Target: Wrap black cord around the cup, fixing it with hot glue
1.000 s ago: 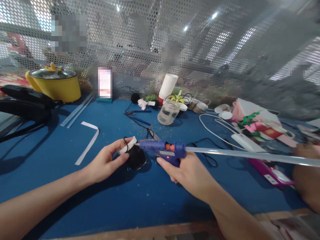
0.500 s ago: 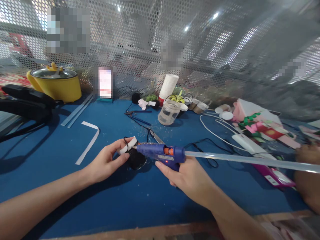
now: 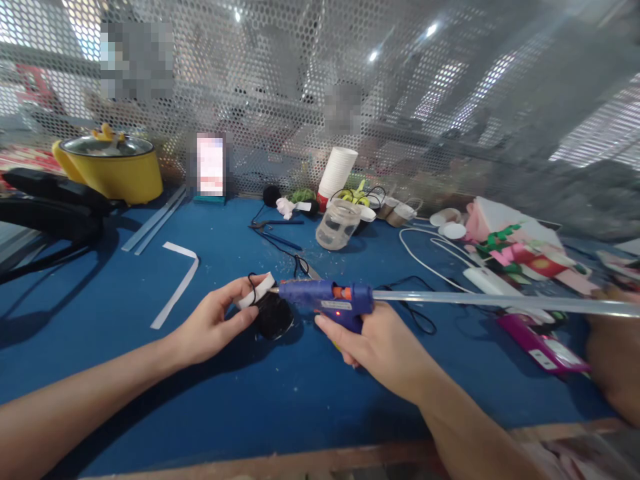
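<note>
My left hand (image 3: 220,317) is closed on a small black cup-like piece (image 3: 274,316) with a white band (image 3: 257,293) at its top and a thin black cord looped over it. Its fingers and thumb pinch the white band, and the piece is tilted. A blue hot glue gun (image 3: 327,297) is gripped in my right hand (image 3: 373,340), its small red light lit. The gun's nozzle is right at the band's edge; I cannot tell whether it touches. From the gun's back a long clear glue stick (image 3: 450,301) stretches far to the right.
Behind my hands are a clear plastic jar (image 3: 339,225), pliers (image 3: 275,224) and a stack of white cups (image 3: 340,170). A bent white strip (image 3: 183,283) lies at left. Rightward are a magenta power strip (image 3: 543,347), cables and another person's arm (image 3: 615,353).
The glue gun has shifted slightly right and up, and its back end with the glue stick is raised. My left hand and the black piece look unmoved.
</note>
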A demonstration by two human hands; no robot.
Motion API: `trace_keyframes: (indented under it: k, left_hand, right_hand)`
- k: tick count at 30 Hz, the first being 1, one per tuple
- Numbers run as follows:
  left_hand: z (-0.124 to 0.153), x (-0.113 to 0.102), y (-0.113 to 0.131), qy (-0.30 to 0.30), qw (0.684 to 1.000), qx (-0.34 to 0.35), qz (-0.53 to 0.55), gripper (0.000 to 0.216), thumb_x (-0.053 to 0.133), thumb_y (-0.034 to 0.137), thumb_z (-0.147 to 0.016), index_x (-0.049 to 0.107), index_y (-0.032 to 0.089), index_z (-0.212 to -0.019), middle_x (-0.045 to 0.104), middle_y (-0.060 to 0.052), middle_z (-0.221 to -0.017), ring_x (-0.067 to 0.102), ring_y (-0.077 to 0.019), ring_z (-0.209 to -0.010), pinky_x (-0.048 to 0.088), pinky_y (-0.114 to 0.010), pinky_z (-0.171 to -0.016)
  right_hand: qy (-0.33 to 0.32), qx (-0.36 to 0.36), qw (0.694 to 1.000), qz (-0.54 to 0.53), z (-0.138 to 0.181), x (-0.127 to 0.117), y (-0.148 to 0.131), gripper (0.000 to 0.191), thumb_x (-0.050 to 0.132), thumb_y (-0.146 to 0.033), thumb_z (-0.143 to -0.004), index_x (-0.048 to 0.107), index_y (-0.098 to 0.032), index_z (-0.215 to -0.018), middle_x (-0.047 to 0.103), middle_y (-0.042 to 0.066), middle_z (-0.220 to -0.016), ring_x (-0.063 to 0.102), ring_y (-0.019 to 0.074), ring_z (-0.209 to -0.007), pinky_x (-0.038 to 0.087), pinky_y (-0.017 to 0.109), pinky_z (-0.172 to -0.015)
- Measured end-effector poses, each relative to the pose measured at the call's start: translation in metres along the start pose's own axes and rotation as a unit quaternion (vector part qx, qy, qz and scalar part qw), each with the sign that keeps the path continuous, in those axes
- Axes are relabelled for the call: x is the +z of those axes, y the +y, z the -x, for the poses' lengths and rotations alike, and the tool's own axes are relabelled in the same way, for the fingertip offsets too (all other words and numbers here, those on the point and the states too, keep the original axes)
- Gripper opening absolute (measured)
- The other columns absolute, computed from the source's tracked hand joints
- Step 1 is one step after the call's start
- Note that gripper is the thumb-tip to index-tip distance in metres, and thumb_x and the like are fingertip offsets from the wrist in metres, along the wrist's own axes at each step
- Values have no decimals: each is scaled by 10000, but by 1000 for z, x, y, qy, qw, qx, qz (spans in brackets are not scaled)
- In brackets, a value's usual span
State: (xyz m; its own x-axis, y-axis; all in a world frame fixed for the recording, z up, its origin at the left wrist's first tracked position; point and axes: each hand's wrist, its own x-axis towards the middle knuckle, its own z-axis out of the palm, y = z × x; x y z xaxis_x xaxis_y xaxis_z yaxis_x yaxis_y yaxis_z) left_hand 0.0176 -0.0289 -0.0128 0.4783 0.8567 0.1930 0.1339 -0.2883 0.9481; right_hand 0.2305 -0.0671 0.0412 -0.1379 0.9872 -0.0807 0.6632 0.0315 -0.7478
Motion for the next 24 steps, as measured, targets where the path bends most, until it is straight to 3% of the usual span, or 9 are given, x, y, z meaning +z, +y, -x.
trace_keyframes:
  k: [9, 24]
  left_hand:
    - [0, 0, -2, 4, 1000, 4, 6, 113, 475, 232, -800, 453, 163, -713, 547, -130, -1142, 362, -268, -1203, 326, -361, -939]
    - [0, 0, 0, 2, 1000, 3, 7, 93, 483, 234, -791, 481, 152, -747, 472, -157, -1247, 367, -288, -1200, 332, -382, -934]
  right_hand:
    - [-15, 12, 1000, 6, -3, 0, 5, 377, 474, -383, -733, 381, -203, -415, 437, -28, -359, 461, 100, -351, 387, 207, -386]
    - [-21, 12, 1000, -1, -4, -2, 4, 385, 485, -374, -734, 378, -200, -408, 449, -25, -369, 459, 98, -355, 398, 214, -404]
